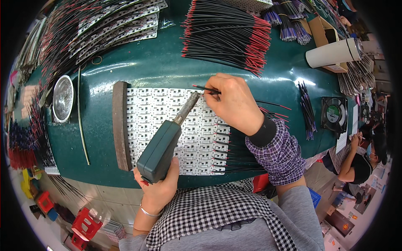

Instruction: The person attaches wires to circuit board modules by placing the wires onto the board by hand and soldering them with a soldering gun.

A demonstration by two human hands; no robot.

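My left hand (161, 190) is wrapped round the grip of a dark green soldering gun (160, 148), whose metal barrel slants up and right over a white panel of small circuit boards (157, 125). My right hand (234, 102), in a checked purple sleeve with a black cuff, pinches a black wire (212, 90) with a red end. The barrel's tip is beside that wire, near the panel's far edge; whether they touch I cannot tell. Below my right hand, several black wires (240, 152) reach rightward from the panel's right-hand boards. A brown bar (121, 125) lies along the panel's left edge.
Beyond the panel lies a big bundle of black wires with red ends (226, 35). Stacked wired panels (119, 27) fill the far left, near a metal bowl (63, 98). At right are a white flask (333, 53), purple wires (307, 111), a small fan (334, 113) and another person (356, 167).
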